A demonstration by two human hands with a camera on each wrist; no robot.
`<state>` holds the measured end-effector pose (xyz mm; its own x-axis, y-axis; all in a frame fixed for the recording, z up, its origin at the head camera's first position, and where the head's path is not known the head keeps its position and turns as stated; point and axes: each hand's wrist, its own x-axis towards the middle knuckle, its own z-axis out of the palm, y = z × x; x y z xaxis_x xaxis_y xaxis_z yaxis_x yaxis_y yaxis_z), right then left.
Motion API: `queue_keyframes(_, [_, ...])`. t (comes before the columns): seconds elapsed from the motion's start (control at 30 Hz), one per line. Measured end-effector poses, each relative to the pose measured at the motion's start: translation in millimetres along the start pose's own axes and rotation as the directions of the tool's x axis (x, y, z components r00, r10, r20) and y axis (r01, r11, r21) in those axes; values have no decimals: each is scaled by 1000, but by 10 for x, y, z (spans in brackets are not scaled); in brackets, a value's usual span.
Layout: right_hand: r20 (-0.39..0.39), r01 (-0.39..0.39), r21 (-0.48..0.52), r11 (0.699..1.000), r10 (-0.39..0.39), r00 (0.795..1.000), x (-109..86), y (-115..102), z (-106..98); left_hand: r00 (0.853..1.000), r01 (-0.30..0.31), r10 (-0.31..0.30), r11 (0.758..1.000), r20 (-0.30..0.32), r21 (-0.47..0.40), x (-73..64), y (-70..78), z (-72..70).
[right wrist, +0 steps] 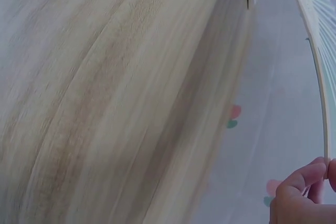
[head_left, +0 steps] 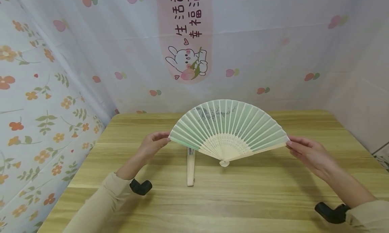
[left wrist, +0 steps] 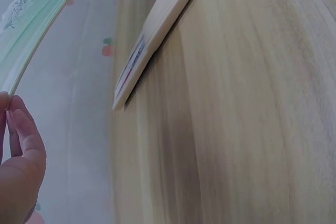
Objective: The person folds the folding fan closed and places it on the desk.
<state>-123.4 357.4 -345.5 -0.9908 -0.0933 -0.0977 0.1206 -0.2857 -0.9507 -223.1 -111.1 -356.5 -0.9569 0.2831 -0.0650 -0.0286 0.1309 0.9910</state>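
Observation:
A pale green folding fan (head_left: 226,125) is spread wide above the table, its cream ribs meeting at a pivot at the bottom and a dark branch print on its upper left. My left hand (head_left: 153,146) pinches the outer corner of its left end rib between thumb and fingers. At the opposite corner, my right hand (head_left: 310,155) pinches the right end rib. Under the fan's left side a second fan (head_left: 190,169), folded to a narrow cream stick, lies on the table; its far end is hidden. The left wrist view shows this folded fan (left wrist: 163,24) with a printed patch.
The wooden table (head_left: 243,199) has its far edge against a white curtain (head_left: 258,50) with fruit prints and a pink rabbit panel. A flower-patterned cloth (head_left: 45,125) hangs along the left. Black wrist pieces (head_left: 140,187) sit below both forearms.

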Motion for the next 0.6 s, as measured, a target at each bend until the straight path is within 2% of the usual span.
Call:
queue_keyframes(0.13, [-5, -7, 12, 1000, 7, 1000, 20, 4, 31, 1000, -2, 2, 1000, 2, -14, -5, 2, -33])
queue_keyframes(0.33, [-8, -17, 10, 1000, 17, 1000, 36, 0, 48, 999, -30, 31, 999, 37, -16, -17, 36, -73])
queue_keyframes(0.6, [-21, -27, -4, 1000, 27, 999, 20, -29, 74, 998, -47, 48, 999, 35, -7, -54, 79, -93])
